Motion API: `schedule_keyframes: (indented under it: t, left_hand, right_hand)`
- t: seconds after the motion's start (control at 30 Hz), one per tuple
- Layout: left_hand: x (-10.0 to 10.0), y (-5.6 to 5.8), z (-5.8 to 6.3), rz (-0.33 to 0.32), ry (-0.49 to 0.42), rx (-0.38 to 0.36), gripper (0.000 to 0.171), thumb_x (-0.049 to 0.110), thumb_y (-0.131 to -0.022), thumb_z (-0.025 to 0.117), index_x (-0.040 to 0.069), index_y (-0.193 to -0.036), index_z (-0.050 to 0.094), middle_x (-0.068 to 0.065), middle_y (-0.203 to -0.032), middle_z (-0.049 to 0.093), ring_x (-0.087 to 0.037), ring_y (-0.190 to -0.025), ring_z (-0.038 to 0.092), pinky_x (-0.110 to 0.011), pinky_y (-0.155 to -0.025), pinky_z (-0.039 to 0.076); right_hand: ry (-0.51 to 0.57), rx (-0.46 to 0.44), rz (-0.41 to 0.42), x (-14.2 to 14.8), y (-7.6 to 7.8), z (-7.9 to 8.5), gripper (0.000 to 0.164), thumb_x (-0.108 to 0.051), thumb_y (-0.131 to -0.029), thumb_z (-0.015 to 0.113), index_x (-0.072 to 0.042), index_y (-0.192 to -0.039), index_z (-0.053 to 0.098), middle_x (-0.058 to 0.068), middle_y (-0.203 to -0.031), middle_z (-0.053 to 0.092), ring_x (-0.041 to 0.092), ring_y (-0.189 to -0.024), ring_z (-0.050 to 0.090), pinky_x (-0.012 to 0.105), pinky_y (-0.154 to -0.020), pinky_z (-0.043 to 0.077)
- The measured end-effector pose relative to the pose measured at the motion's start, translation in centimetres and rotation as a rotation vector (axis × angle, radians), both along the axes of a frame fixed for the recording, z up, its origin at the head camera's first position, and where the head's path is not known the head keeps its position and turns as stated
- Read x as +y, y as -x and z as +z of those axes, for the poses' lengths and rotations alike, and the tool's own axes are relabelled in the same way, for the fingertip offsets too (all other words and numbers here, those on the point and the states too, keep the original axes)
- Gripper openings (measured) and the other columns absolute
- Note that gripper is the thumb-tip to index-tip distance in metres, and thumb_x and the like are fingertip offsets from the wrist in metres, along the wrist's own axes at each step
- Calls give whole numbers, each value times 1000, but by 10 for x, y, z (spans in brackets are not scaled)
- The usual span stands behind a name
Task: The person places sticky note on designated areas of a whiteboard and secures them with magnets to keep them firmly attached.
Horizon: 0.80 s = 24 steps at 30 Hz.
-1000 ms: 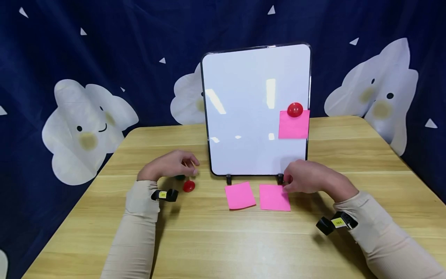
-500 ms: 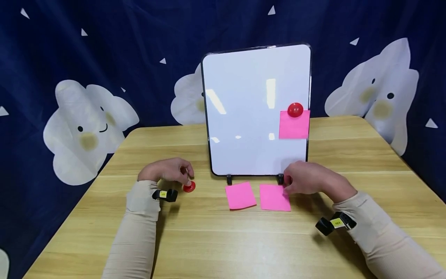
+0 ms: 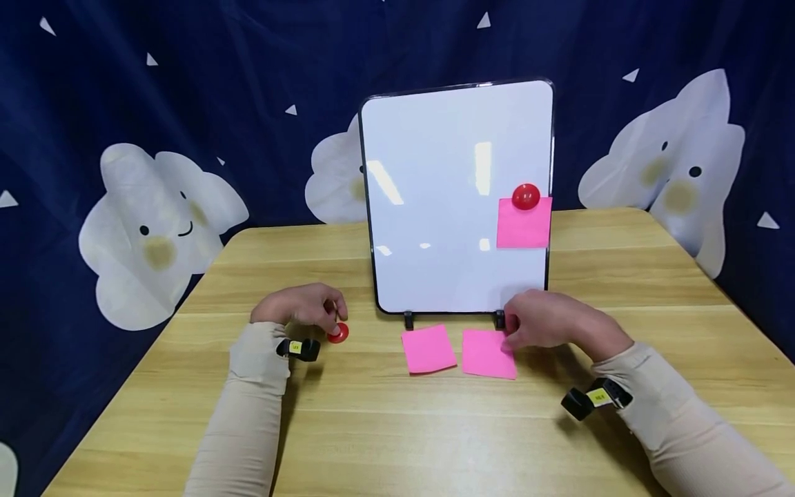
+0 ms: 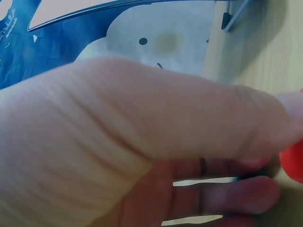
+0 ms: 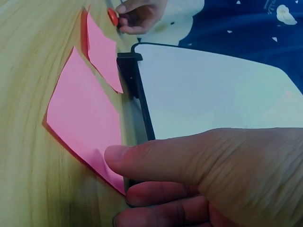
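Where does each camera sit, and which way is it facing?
Head: on the person's head, facing forward and down at table, whiteboard, left hand, right hand and both sleeves.
Left wrist: worn there, looking past the left hand's thumb toward the curtain; a red magnet sits at the right edge.
Right wrist: worn there, looking past the right hand's thumb at two pink notes; the left hand shows at the top.
Shared: head and right wrist both show those pink notes.

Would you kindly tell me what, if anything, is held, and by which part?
The right hand seemingly pinches a pink note by its right edge. The left hand touches a red magnet, grip unclear.
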<state>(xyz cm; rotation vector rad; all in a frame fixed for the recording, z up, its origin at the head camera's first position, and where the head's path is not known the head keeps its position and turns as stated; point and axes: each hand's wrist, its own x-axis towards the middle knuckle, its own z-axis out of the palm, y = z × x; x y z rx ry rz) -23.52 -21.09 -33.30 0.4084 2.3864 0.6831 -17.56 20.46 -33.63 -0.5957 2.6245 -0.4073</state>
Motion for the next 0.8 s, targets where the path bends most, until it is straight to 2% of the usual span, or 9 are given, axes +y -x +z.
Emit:
schedule_keyframes:
  t: [0.27,0.57,0.8]
  left_hand:
    - [5,1,-3,-10,28,16,22,7,-81,77,9,-100,66,-7,-91,61,-21,-81,55,-33,-73,46]
    - [9,2,-6,-17,29,53,16,15,-84,77,10,-95,67,-4,-88,64,-20,-78,53,-32,-70,42]
    - [13,1,-7,-14,39,70,13,18,-87,76,11,-94,66,-3,-86,66,-20,-76,56,-33,-70,45]
  right_hand:
    - [-20,10,-16,-3,-1,0,28,-37,-81,84,-18,-74,65,-1,-68,56,16,-63,52,31,-57,42]
    - [-52,65,23,-6,-5,1,26,-32,-82,83,-18,-74,64,-2,-69,56,15,-64,51,31,-58,42]
    - [-63,65,37,-8,-6,2,24,-28,-83,83,-18,-74,63,-2,-68,55,15,-63,50,31,-58,42]
